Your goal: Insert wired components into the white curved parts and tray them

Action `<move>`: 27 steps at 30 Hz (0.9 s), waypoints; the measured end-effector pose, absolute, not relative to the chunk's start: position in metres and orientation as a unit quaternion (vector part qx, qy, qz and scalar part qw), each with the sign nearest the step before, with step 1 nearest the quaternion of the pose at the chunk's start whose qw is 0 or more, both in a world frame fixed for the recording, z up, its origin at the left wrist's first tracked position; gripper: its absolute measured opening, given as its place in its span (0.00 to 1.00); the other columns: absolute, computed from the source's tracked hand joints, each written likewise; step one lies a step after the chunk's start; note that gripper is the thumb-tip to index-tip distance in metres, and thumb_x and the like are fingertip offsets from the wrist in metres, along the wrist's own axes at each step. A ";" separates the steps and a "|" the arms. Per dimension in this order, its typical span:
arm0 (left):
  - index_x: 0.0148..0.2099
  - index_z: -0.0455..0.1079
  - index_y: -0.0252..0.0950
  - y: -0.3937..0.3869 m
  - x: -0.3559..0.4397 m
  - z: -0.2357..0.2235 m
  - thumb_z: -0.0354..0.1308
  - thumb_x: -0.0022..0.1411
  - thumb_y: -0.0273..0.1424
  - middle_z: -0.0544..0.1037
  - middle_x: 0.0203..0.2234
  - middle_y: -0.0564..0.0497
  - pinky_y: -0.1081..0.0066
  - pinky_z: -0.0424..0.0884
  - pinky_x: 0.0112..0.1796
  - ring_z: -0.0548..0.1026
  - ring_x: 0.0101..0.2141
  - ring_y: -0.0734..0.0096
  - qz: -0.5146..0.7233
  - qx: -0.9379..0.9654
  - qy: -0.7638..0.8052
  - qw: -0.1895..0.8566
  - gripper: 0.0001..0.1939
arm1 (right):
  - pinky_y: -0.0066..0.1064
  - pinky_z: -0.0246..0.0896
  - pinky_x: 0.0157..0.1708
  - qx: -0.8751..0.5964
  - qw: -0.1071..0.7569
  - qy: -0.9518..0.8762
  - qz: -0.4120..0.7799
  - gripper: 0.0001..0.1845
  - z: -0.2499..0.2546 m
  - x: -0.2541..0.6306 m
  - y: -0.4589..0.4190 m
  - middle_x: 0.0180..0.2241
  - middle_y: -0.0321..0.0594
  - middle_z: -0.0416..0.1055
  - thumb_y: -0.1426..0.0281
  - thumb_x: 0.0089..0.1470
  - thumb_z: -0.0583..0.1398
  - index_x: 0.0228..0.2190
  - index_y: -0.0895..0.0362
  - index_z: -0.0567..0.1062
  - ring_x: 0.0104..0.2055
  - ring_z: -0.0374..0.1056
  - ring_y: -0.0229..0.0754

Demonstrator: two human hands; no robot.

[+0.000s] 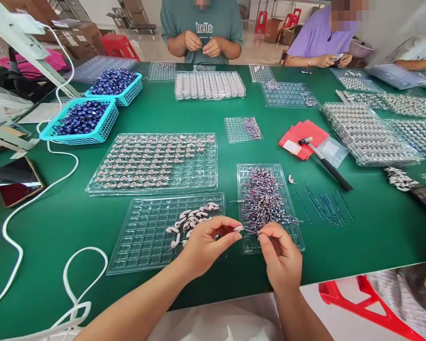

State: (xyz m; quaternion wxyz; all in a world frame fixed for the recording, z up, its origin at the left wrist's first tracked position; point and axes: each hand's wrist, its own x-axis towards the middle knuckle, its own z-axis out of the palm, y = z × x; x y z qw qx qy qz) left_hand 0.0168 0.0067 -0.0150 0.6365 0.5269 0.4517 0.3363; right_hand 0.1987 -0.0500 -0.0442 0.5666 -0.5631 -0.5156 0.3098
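Between the thumb and forefinger of my left hand (211,241) is a small white earphone housing (238,228). My right hand (280,253) is pinched just beside it, over the near edge of a tray, on a tiny wired part that is hard to make out. Under and behind the fingertips lies a pile of small wired components (264,196) in a clear tray (282,177). Left of that, a clear compartment tray (138,237) bears loose white housings (190,220), partly covered by my left hand.
Behind sits a larger tray (152,163) with rows of housings. Blue baskets (106,121) of dark shiny parts stand at the far left. A phone (18,181) and white cable (19,255) lie left; a small hammer (326,166) lies right. Co-workers (202,28) sit across.
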 end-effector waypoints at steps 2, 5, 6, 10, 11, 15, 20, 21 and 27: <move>0.42 0.78 0.35 0.006 0.016 -0.016 0.65 0.59 0.34 0.79 0.31 0.49 0.71 0.71 0.36 0.74 0.33 0.68 0.339 0.532 0.450 0.632 0.10 | 0.31 0.64 0.37 -0.566 0.561 -0.517 0.312 0.03 -0.044 0.199 -0.050 0.34 0.38 0.72 0.71 0.60 0.59 0.35 0.53 0.75 0.37 0.68 0.40; 0.42 0.79 0.36 0.006 0.017 -0.016 0.65 0.59 0.34 0.80 0.33 0.48 0.70 0.72 0.38 0.75 0.35 0.67 0.341 0.540 0.449 0.625 0.09 | 0.31 0.64 0.37 -0.570 0.553 -0.518 0.316 0.03 -0.043 0.198 -0.050 0.34 0.38 0.72 0.71 0.60 0.59 0.35 0.53 0.74 0.37 0.68 0.40; 0.41 0.79 0.36 0.006 0.017 -0.017 0.65 0.59 0.34 0.80 0.33 0.48 0.69 0.72 0.39 0.75 0.36 0.67 0.339 0.542 0.449 0.624 0.09 | 0.30 0.64 0.37 -0.572 0.550 -0.519 0.317 0.03 -0.042 0.198 -0.050 0.34 0.38 0.72 0.71 0.60 0.59 0.35 0.53 0.74 0.37 0.68 0.40; 0.41 0.78 0.36 0.006 0.017 -0.015 0.65 0.59 0.34 0.80 0.34 0.48 0.69 0.72 0.39 0.75 0.36 0.66 0.336 0.541 0.453 0.624 0.09 | 0.29 0.64 0.38 -0.580 0.537 -0.523 0.319 0.04 -0.041 0.198 -0.050 0.34 0.37 0.72 0.72 0.61 0.59 0.35 0.53 0.74 0.37 0.68 0.39; 0.41 0.78 0.36 0.006 0.017 -0.015 0.65 0.59 0.34 0.80 0.34 0.48 0.69 0.72 0.38 0.75 0.36 0.66 0.336 0.541 0.453 0.624 0.09 | 0.29 0.64 0.38 -0.581 0.534 -0.524 0.319 0.04 -0.041 0.198 -0.050 0.34 0.37 0.72 0.72 0.61 0.59 0.35 0.52 0.74 0.37 0.68 0.39; 0.41 0.79 0.36 0.007 0.017 -0.012 0.65 0.58 0.33 0.80 0.33 0.48 0.70 0.72 0.37 0.75 0.34 0.67 0.336 0.537 0.458 0.623 0.08 | 0.28 0.64 0.37 -0.582 0.530 -0.531 0.314 0.04 -0.042 0.199 -0.050 0.33 0.36 0.71 0.73 0.60 0.59 0.34 0.52 0.73 0.37 0.68 0.38; 0.40 0.79 0.39 0.008 0.016 -0.014 0.64 0.60 0.33 0.78 0.33 0.50 0.71 0.71 0.36 0.73 0.33 0.69 0.338 0.567 0.458 0.595 0.07 | 0.27 0.65 0.34 -0.575 0.536 -0.543 0.296 0.04 -0.044 0.198 -0.048 0.30 0.35 0.71 0.74 0.59 0.59 0.33 0.53 0.73 0.34 0.68 0.37; 0.40 0.79 0.40 0.007 0.016 -0.015 0.64 0.60 0.34 0.78 0.33 0.50 0.71 0.71 0.36 0.73 0.33 0.69 0.337 0.571 0.458 0.592 0.07 | 0.27 0.65 0.34 -0.574 0.537 -0.546 0.291 0.05 -0.045 0.198 -0.047 0.30 0.35 0.71 0.74 0.59 0.59 0.33 0.53 0.73 0.34 0.68 0.37; 0.41 0.79 0.42 0.008 0.014 -0.019 0.63 0.61 0.33 0.77 0.35 0.49 0.71 0.70 0.35 0.73 0.33 0.69 0.339 0.596 0.453 0.570 0.06 | 0.28 0.66 0.35 -0.572 0.545 -0.555 0.261 0.06 -0.046 0.197 -0.047 0.31 0.35 0.71 0.76 0.58 0.59 0.34 0.52 0.74 0.34 0.69 0.38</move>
